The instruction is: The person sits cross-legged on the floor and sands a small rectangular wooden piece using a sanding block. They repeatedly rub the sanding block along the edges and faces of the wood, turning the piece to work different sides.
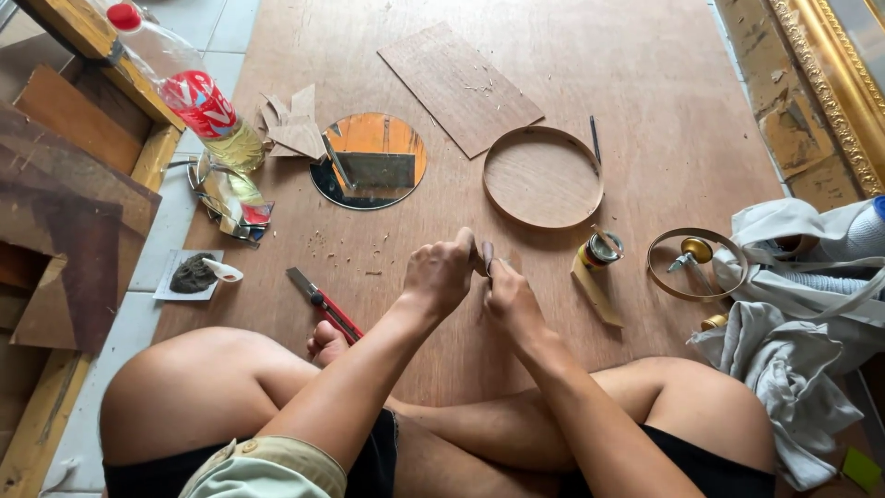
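I sit cross-legged on a plywood sheet (645, 83). My left hand (441, 274) and my right hand (510, 297) meet above my knees, both pinching a small thin brown wood piece (486, 254) between the fingertips. Just beyond the hands lies a round wooden tray with a low rim (542, 176). A round mirror (369, 160) lies further left. A red utility knife (324, 305) rests by my left knee, near my foot.
A rectangular veneer sheet (459, 85) lies at the back. A small glue can (600, 249), a thin wooden ring (693, 264) and white cloth (793, 304) sit right. A plastic bottle with yellow liquid (195, 97), wood scraps (291, 127) and stacked boards (64, 212) are left.
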